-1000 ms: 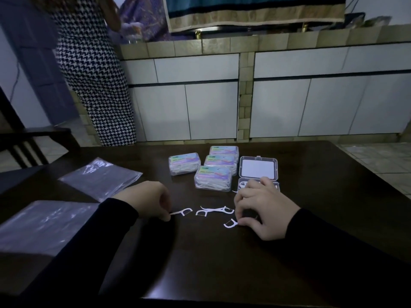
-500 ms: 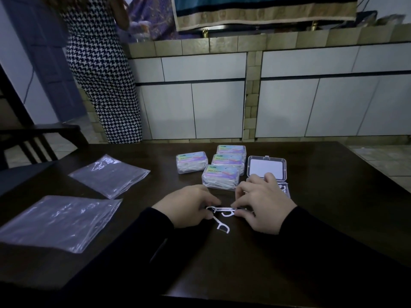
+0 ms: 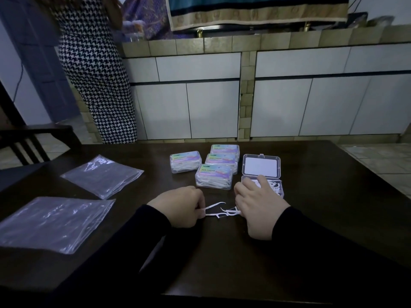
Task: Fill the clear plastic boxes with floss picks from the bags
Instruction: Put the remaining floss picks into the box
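A few white floss picks (image 3: 219, 210) lie on the dark table between my hands. My left hand (image 3: 181, 206) pinches the handle ends of two of them. My right hand (image 3: 259, 206) rests on the table, its thumb side touching the picks' other end and its fingers reaching over the open clear box (image 3: 279, 188), which holds several picks. The box's lid (image 3: 261, 164) stands open behind it. Several closed, filled boxes with colourful labels (image 3: 214, 175) sit in a cluster to the left of the open box.
Two flat clear plastic bags (image 3: 102, 175) (image 3: 52, 223) lie on the table's left part. A person in a houndstooth dress (image 3: 93, 70) stands at the tiled counter behind the table. A dark chair (image 3: 24, 141) is at the far left.
My left hand has come from the left to the middle and gathered the loose picks. My right hand's fingers have moved up over the open box.
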The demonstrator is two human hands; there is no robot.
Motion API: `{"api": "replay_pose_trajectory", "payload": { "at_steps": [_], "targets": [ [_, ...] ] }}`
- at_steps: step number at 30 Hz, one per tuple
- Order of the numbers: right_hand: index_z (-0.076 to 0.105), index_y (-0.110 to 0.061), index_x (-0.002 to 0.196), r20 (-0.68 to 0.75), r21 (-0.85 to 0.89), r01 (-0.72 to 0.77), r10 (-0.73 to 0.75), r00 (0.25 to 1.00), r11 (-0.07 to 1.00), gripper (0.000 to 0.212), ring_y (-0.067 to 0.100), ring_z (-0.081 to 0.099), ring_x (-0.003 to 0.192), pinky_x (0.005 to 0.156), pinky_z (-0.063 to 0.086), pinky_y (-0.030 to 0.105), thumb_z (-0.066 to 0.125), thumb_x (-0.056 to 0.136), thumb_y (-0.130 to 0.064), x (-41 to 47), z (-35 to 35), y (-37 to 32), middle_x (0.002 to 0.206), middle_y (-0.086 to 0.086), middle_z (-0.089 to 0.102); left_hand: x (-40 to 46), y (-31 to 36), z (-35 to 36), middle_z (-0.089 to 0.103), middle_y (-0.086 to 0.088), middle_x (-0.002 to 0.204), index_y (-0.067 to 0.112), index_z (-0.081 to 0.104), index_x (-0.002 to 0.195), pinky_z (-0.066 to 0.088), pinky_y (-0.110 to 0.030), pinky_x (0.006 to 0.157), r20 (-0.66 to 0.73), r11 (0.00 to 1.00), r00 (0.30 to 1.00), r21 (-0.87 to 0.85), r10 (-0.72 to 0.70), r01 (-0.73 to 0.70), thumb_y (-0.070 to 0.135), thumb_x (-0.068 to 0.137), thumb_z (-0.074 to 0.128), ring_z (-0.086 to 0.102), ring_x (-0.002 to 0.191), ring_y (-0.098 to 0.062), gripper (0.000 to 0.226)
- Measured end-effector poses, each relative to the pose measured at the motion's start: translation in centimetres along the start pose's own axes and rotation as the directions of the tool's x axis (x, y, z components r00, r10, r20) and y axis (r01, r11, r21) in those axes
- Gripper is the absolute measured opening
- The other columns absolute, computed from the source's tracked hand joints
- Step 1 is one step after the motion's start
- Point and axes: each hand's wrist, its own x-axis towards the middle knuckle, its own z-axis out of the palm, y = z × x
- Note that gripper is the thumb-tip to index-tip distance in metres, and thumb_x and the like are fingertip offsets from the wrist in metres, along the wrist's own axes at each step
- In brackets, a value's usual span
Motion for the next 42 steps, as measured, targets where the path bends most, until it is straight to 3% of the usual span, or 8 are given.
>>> {"api": "replay_pose_trajectory", "payload": {
  "at_steps": [8, 12, 17, 22, 27, 32, 38, 42],
  "targets": [
    [0.046, -0.011, 0.129, -0.105, 0.074, -0.076, 0.084, 0.991, 0.994, 0.041, 0.027, 0.029, 0.129, 0.105, 0.017, 0.047, 0.043, 0.095, -0.033, -0.4, -0.1, 0.5, 0.139, 0.010, 0.036, -0.6, -0.2, -0.7, 0.054, 0.012, 0.103, 0.030, 0.057, 0.110, 0.048, -0.029, 0.089, 0.031, 0.997, 1.000, -0.073, -0.002, 0.004, 0.033, 0.086, 0.065, 0.054, 0.096, -0.009, 0.025],
    [0.066, -0.010, 0.089, -0.288, 0.123, -0.117, 0.148, 0.946, 0.986, 0.035, 0.028, 0.056, 0.092, 0.080, 0.028, 0.043, 0.078, 0.063, -0.031, -0.2, -0.1, 1.1, 0.099, 0.009, 0.062, -0.5, 0.7, -0.5, 0.054, 0.015, 0.111, 0.035, 0.057, 0.120, 0.048, -0.030, 0.092, 0.005, 0.996, 0.999, -0.080, 0.050, -0.050, 0.037, 0.083, 0.069, 0.053, 0.103, -0.006, 0.039],
    [0.043, -0.015, 0.131, -0.224, 0.133, -0.185, 0.212, 0.951, 0.974, 0.037, 0.025, 0.031, 0.127, 0.102, 0.022, 0.043, 0.038, 0.096, -0.029, -0.6, -0.6, 1.2, 0.138, 0.005, 0.037, -0.1, 1.7, -0.6, 0.062, 0.009, 0.101, 0.027, 0.065, 0.088, 0.049, -0.030, 0.084, 0.044, 0.999, 0.999, -0.038, 0.013, -0.011, 0.031, 0.088, 0.063, 0.057, 0.095, -0.011, 0.004],
    [0.061, -0.015, 0.102, -0.280, 0.171, -0.263, 0.303, 0.911, 0.949, 0.030, 0.026, 0.054, 0.100, 0.086, 0.040, 0.045, 0.070, 0.075, -0.026, -0.1, 0.2, 1.7, 0.105, 0.005, 0.060, -0.1, 3.4, -0.1, 0.056, -0.008, 0.114, 0.013, 0.062, 0.107, 0.049, -0.037, 0.088, 0.089, 0.981, 0.996, 0.193, 0.009, -0.026, 0.026, 0.091, 0.050, 0.057, 0.103, -0.026, 0.024],
    [0.046, -0.024, 0.115, -0.244, 0.249, -0.376, 0.434, 0.867, 0.892, 0.021, 0.020, 0.044, 0.113, 0.097, 0.026, 0.041, 0.045, 0.095, -0.026, -0.1, 1.1, 3.4, 0.116, -0.003, 0.053, 0.0, 3.9, 1.5, 0.052, -0.011, 0.122, 0.009, 0.049, 0.120, 0.043, -0.036, 0.089, -0.012, 0.955, 0.997, 0.287, 0.083, -0.076, 0.028, 0.100, 0.039, 0.053, 0.108, -0.027, 0.029],
    [0.048, -0.025, 0.117, -0.180, 0.256, -0.421, 0.471, 0.864, 0.870, 0.023, 0.019, 0.045, 0.113, 0.098, 0.028, 0.040, 0.051, 0.095, -0.028, 0.1, 1.8, 4.2, 0.117, -0.003, 0.056, 0.5, 3.9, 2.4, 0.052, -0.014, 0.120, 0.005, 0.049, 0.119, 0.041, -0.036, 0.092, -0.053, 0.936, 0.993, 0.342, 0.108, -0.083, 0.030, 0.101, 0.034, 0.052, 0.107, -0.030, 0.035],
    [0.056, -0.030, 0.110, -0.151, 0.348, -0.368, 0.439, 0.886, 0.862, 0.014, 0.015, 0.047, 0.110, 0.100, 0.025, 0.042, 0.050, 0.098, -0.034, 0.6, 3.0, 4.9, 0.112, -0.008, 0.061, 1.7, 3.6, 1.1, 0.052, -0.006, 0.106, 0.013, 0.048, 0.101, 0.036, -0.029, 0.082, -0.053, 0.989, 0.988, -0.006, 0.144, -0.145, 0.029, 0.102, 0.034, 0.049, 0.090, -0.019, 0.021],
    [0.063, -0.036, 0.107, -0.197, 0.467, -0.333, 0.463, 0.864, 0.819, 0.017, 0.012, 0.047, 0.107, 0.096, 0.025, 0.038, 0.051, 0.096, -0.042, 0.0, 3.6, 5.2, 0.110, -0.014, 0.064, 2.9, 4.2, 0.5, 0.045, 0.004, 0.095, 0.023, 0.040, 0.091, 0.032, -0.025, 0.077, -0.191, 0.972, 0.966, -0.126, 0.173, -0.199, 0.031, 0.102, 0.034, 0.044, 0.085, -0.012, 0.015]
  ]
}}
